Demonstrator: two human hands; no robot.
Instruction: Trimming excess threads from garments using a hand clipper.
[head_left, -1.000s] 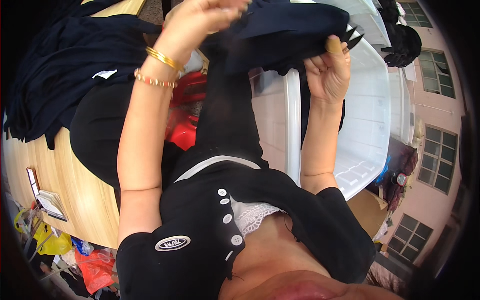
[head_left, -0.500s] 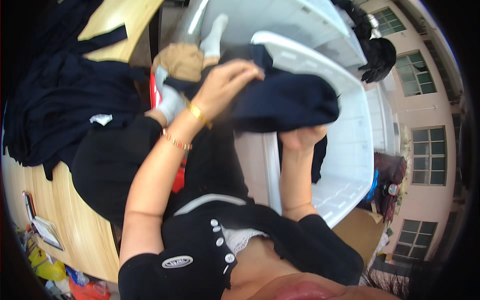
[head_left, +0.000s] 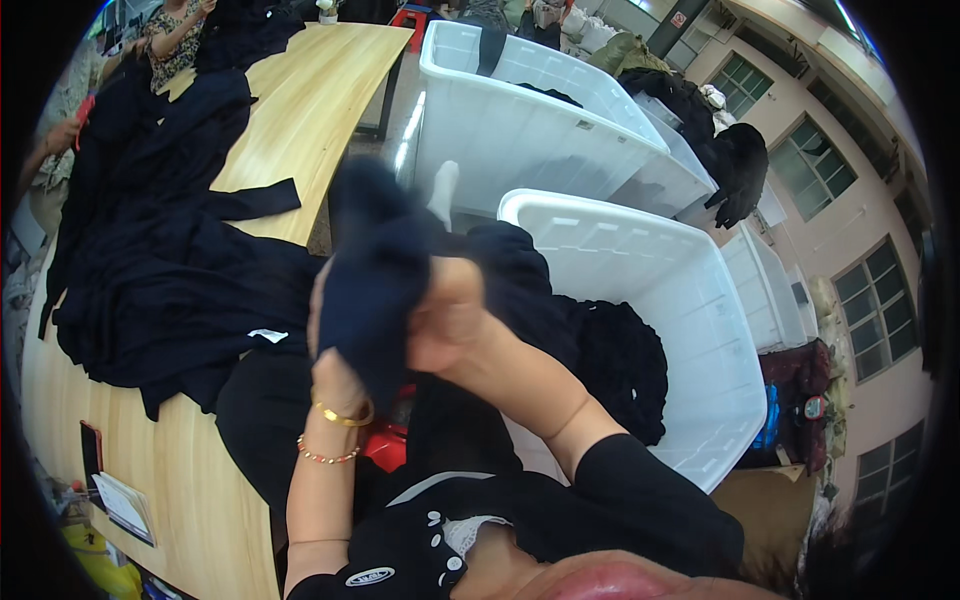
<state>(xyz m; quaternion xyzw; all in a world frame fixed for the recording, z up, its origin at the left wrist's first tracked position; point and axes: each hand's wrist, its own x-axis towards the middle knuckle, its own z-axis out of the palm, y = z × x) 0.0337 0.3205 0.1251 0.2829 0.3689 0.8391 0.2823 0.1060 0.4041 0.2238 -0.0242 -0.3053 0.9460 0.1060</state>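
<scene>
A dark navy garment (head_left: 375, 275), blurred by motion, is held up in front of me between both hands. My left hand (head_left: 336, 374), with gold bracelets at the wrist, closes on its left side, the fingers partly behind the cloth. On the opposite side my right hand (head_left: 447, 315) grips it, smeared by motion. Further dark clothing (head_left: 620, 365) lies in the white plastic bin (head_left: 700, 300) just to the right. Left of my hands, navy knitwear (head_left: 180, 300) with a small white label is spread on the wooden table (head_left: 190, 470).
A second white bin (head_left: 520, 140) stands farther ahead, dark cloth over its rim. At the far left are a person in patterned clothing (head_left: 175, 45) and another person's hand (head_left: 62, 135). A phone (head_left: 91, 445) and a notepad (head_left: 125, 505) rest on the near table. A red stool (head_left: 410, 18) stands far off.
Both hands have moved left, away from over the bin, carrying the navy garment and raising it. My view has shifted, showing more of the table, the far bin and other people.
</scene>
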